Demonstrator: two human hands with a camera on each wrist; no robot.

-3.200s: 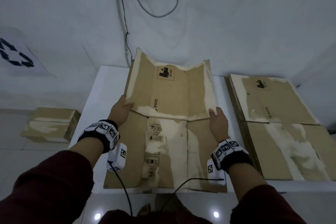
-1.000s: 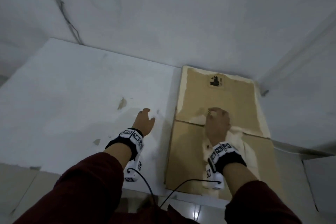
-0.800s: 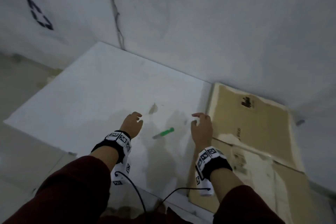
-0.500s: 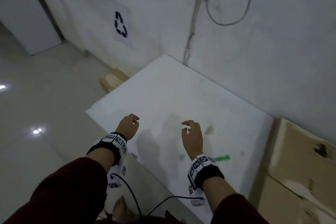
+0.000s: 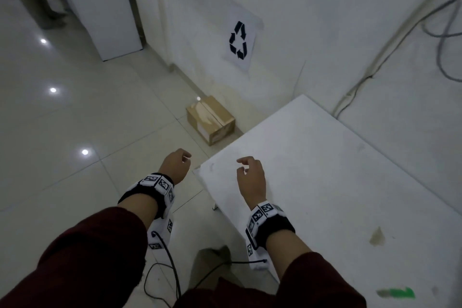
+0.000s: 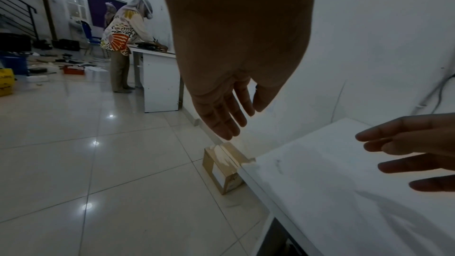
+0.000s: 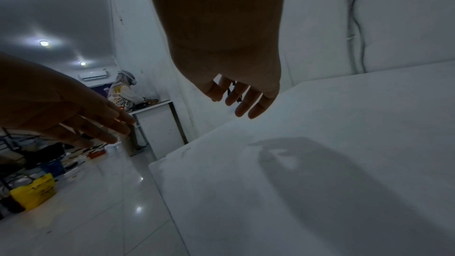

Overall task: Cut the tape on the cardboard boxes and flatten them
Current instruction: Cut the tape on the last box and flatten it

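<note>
A closed, taped brown cardboard box (image 5: 210, 119) (image 6: 223, 164) stands on the floor tiles against the wall, just past the left corner of the white table (image 5: 337, 170). My left hand (image 5: 176, 164) (image 6: 224, 116) hovers off the table's left corner above the floor, fingers loosely extended and empty. My right hand (image 5: 250, 174) (image 7: 240, 100) hangs over the table's near-left part, fingers relaxed, holding nothing. A green-handled cutter (image 5: 397, 292) lies on the table at the lower right, blurred. The flattened boxes are out of view.
A recycling sign (image 5: 239, 41) is taped on the wall above the box. A white cabinet (image 5: 100, 7) stands at the back left. Another person (image 6: 123, 42) works at a far desk. Cables (image 5: 400, 32) run down the wall. A brown smudge (image 5: 377, 235) marks the table.
The flattened carton was set on the stack at the right and released. My view swung left to the floor box, and both empty hands moved left across the table past the green cutter.
</note>
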